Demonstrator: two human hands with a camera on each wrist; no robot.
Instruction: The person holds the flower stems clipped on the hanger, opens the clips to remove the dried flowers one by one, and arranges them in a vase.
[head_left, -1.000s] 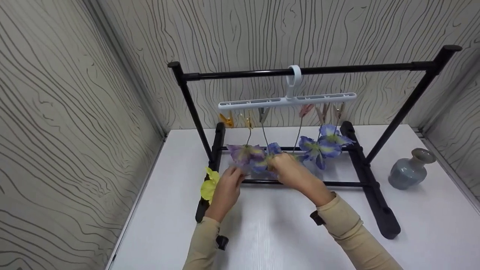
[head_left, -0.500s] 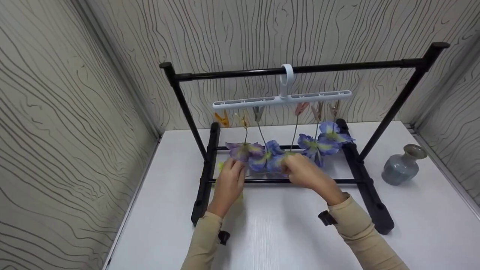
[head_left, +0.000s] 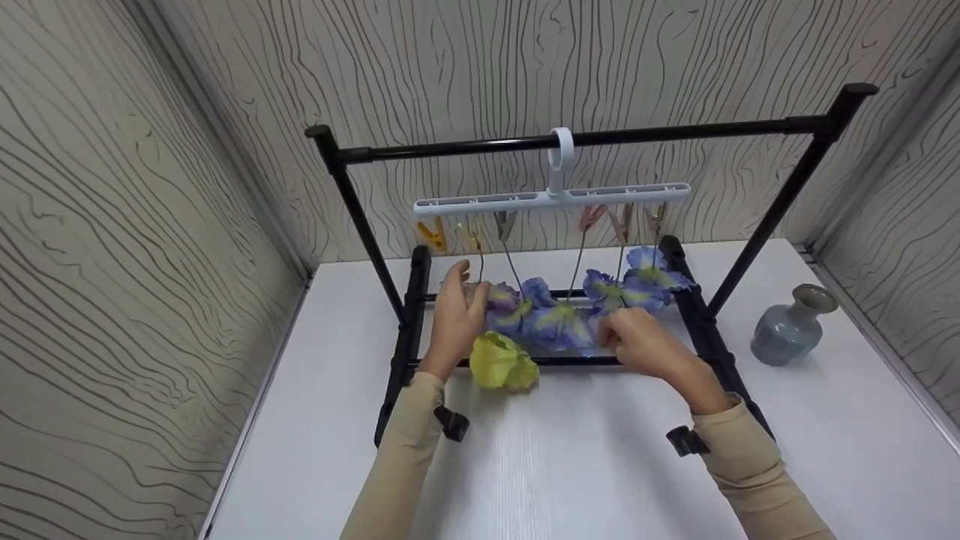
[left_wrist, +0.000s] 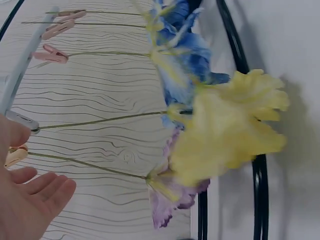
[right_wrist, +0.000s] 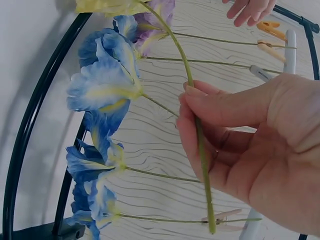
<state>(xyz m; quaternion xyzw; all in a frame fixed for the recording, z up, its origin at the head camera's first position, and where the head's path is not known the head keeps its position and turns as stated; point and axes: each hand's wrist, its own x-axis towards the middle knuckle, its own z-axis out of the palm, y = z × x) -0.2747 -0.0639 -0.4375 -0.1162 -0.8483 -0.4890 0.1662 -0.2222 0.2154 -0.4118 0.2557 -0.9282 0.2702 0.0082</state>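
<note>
My right hand [head_left: 645, 343] pinches the green stem [right_wrist: 201, 145] of a yellow artificial flower [head_left: 501, 361] between thumb and fingers. Its bloom lies off to the left, in front of the rack's low bars. My left hand [head_left: 456, 321] holds nothing; its fingers are spread close to a light yellow clothespin [left_wrist: 16, 156] and a grey clothespin [left_wrist: 22, 121]. A purple flower [left_wrist: 172, 192] hangs by its stem from the light yellow clothespin, partly behind my left hand in the head view. Several blue flowers [head_left: 559, 324] hang upside down beside it from other clothespins.
The white clip hanger [head_left: 551, 199] hooks over the top bar of a black rack [head_left: 675, 133]. An orange clothespin [head_left: 432, 235] at its left end holds nothing. A grey-blue vase [head_left: 789, 330] stands right of the rack on the white table [head_left: 525, 465]. Patterned walls enclose the table.
The yellow flower has swung from left of my left hand to its right. My right hand has moved right, while my left hand has risen toward the clothespins and spread its fingers.
</note>
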